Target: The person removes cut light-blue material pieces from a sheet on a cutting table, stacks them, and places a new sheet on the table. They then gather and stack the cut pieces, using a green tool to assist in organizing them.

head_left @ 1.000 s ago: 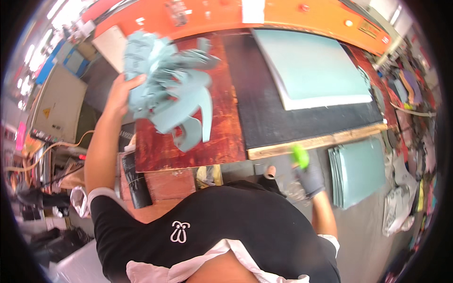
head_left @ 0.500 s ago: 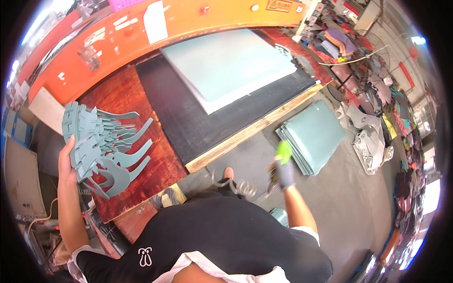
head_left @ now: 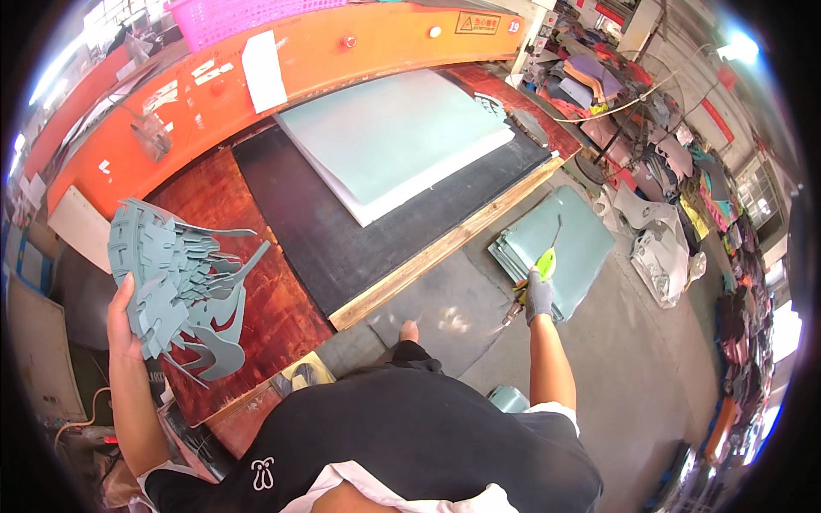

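Observation:
At the left, my bare left hand (head_left: 125, 329) is closed on the edge of a bundle of cut grey-green sheet pieces (head_left: 167, 278). Their curved strips fan out to the right, above a red-brown wooden tabletop (head_left: 286, 308). My right hand (head_left: 539, 299), in a grey glove, grips a bright green air blow gun (head_left: 546, 262). Its thin nozzle points up and away, over a stack of grey-green sheets (head_left: 586, 248) that lies low beyond the table edge. A hose fitting hangs below the grip, and part of the handle is hidden by my fingers.
Pale green sheets (head_left: 393, 137) lie on a black board (head_left: 278, 205) with a wooden front edge (head_left: 445, 250). An orange machine beam (head_left: 385, 38) spans the back, with a pink basket (head_left: 231, 19) on top. Piled scraps (head_left: 658, 162) line the right; a white-grey scrap (head_left: 658, 265) lies nearer.
My right hand has moved a little right and up, bringing the blow gun over the floor stack. The bundle in my left hand has tilted, its strips hanging differently. The view has shifted slightly.

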`<action>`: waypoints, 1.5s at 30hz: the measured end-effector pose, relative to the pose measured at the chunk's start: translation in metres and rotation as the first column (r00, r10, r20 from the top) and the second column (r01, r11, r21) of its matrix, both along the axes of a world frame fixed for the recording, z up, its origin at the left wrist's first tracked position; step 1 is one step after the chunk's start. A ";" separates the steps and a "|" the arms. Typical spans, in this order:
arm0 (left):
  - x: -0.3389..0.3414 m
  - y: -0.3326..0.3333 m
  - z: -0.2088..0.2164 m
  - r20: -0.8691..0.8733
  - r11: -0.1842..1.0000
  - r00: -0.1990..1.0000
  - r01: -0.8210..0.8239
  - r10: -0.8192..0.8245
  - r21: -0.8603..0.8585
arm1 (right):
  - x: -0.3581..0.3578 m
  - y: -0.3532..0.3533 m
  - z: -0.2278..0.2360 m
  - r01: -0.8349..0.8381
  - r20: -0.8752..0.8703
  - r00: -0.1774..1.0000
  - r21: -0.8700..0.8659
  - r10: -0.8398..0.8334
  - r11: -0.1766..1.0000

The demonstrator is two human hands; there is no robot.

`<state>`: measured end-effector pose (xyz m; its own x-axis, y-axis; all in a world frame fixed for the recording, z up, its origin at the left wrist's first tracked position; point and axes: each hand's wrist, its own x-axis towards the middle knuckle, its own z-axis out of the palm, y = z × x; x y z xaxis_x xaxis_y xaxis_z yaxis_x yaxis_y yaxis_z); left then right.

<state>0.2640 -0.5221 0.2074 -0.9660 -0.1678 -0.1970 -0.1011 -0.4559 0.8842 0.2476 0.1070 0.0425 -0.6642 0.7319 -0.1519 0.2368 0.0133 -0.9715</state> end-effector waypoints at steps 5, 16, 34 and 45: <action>0.022 -0.012 -0.006 -0.024 0.999 0.999 -0.047 0.047 -0.023 | 0.026 -0.076 -0.002 -0.927 0.645 0.222 -0.094 0.732 0.363; 0.070 -0.050 -0.015 -0.041 0.983 0.983 -0.179 0.180 0.026 | 0.013 0.023 -0.026 -0.330 0.253 0.910 -0.031 0.327 0.943; 0.196 -0.046 -0.019 -0.046 0.872 0.872 -0.482 0.487 0.083 | -0.061 -0.238 0.037 -0.933 0.197 0.359 0.061 0.912 0.354; 0.286 -0.032 -0.034 -0.055 0.731 0.729 -0.680 0.683 0.058 | -0.066 -0.332 0.002 -0.961 -0.139 -0.028 -0.269 0.990 -0.065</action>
<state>0.5503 -0.5537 0.1731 -0.6056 -0.7809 -0.1532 0.3071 -0.4069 0.8603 0.1812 -0.2252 0.0442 -0.6430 -0.7241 -0.2495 0.2481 0.1113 -0.9623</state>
